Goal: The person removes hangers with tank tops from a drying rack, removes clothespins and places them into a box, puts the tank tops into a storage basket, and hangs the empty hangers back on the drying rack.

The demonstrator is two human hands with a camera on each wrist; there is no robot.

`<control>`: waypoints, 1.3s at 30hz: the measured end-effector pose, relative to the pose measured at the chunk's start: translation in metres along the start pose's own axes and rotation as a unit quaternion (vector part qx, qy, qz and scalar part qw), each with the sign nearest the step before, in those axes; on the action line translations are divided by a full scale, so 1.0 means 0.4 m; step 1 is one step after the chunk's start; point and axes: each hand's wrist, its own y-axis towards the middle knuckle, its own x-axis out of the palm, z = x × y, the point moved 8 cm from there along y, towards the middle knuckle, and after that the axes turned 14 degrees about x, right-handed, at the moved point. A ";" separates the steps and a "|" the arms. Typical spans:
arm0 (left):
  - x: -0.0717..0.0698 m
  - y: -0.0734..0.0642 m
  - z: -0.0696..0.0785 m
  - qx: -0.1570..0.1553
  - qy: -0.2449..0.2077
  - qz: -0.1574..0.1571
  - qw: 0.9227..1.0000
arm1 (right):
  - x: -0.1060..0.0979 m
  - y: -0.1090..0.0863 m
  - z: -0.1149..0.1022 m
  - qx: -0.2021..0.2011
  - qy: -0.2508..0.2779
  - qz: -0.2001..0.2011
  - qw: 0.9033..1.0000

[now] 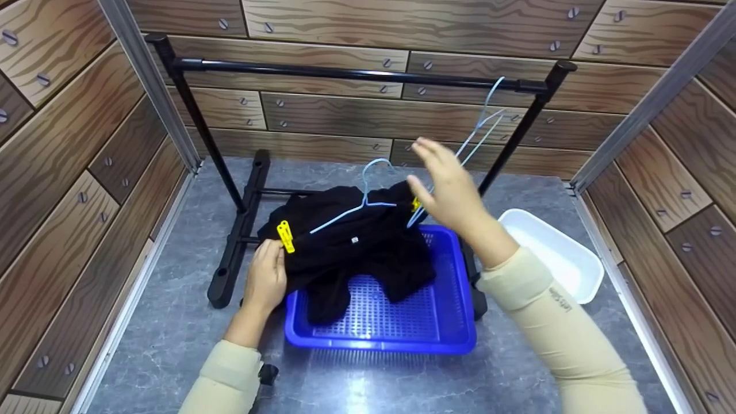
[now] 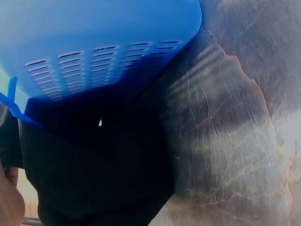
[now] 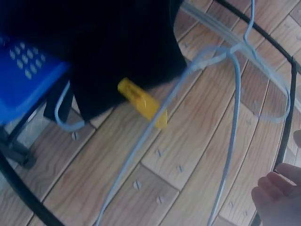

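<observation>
My left hand [image 1: 266, 279] grips the left edge of a black garment [image 1: 339, 261], just below a yellow clothespin [image 1: 285, 236] clipped there. A light blue wire hanger [image 1: 338, 218] lies across the garment, its hook standing up; a small white tag [image 1: 355, 240] shows on the cloth. At the garment's right end is another yellow clothespin [image 3: 143, 103], mostly covered by a second blue hanger [image 1: 485, 106] in the head view. That hanger hooks over the rack's rail. My right hand [image 1: 451, 187] is raised beside it, fingers extended and holding nothing.
A blue perforated basket [image 1: 379, 346] sits below the garment, part of which droops into it. The black rack [image 1: 345, 73] stands behind, its left foot [image 1: 236, 241] on the grey floor. A white tub [image 1: 581, 259] is at the right. Wood-patterned walls surround everything.
</observation>
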 end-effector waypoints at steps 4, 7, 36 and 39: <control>-0.004 -0.003 -0.003 0.003 -0.007 0.003 1.000 | 0.048 -0.012 -0.007 0.022 -0.042 -0.041 0.998; -0.009 -0.004 -0.003 0.008 -0.010 0.011 1.000 | 0.076 -0.020 -0.009 0.043 -0.084 -0.078 0.992; -0.019 0.007 -0.015 0.021 -0.021 0.017 0.999 | 0.194 -0.067 0.100 0.088 -0.183 -0.197 0.959; -0.020 0.007 -0.014 0.022 -0.013 0.019 0.999 | 0.189 -0.070 0.103 0.079 -0.172 -0.184 0.964</control>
